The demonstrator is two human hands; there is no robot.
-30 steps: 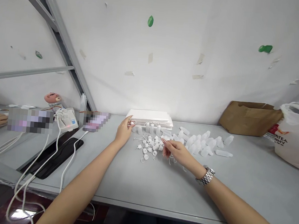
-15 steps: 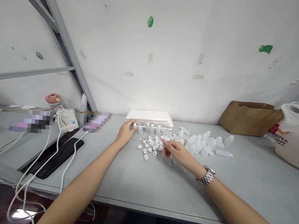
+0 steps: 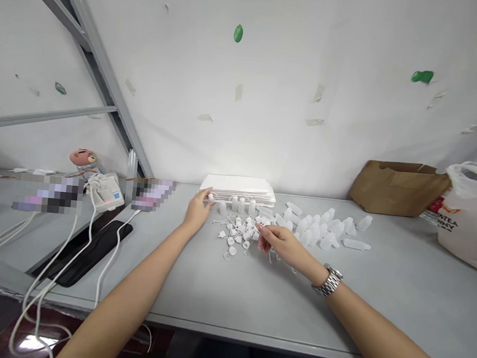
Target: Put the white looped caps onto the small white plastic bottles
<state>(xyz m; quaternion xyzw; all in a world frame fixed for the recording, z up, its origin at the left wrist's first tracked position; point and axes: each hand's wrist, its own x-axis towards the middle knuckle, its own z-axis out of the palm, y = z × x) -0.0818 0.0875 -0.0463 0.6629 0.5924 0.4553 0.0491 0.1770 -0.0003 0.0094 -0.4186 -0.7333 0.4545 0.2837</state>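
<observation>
My left hand (image 3: 197, 211) is closed around a small capped plastic bottle (image 3: 211, 198) at the left front of a stack of white boards or boxes (image 3: 238, 184). Just right of it stands a small bottle (image 3: 222, 208), and beyond that several capped bottles (image 3: 241, 205) stand in a row. Over the right edge of a pile of white caps with thin straps (image 3: 232, 242), my right hand (image 3: 275, 239) is pinched; what its fingertips hold is too small to make out. Many translucent bottles (image 3: 315, 230) lie heaped to the right of this hand.
A brown cardboard box (image 3: 398, 189) and a white plastic bag (image 3: 468, 218) stand at the right. At the left are a black phone-like slab (image 3: 88, 252), a white power strip (image 3: 108, 192) and white cables (image 3: 115, 257). The grey table's front edge (image 3: 248, 337) runs below my arms.
My left hand has shifted slightly left with the capped bottle, leaving a wider gap to the standing bottle beside it. The right hand stays almost in place.
</observation>
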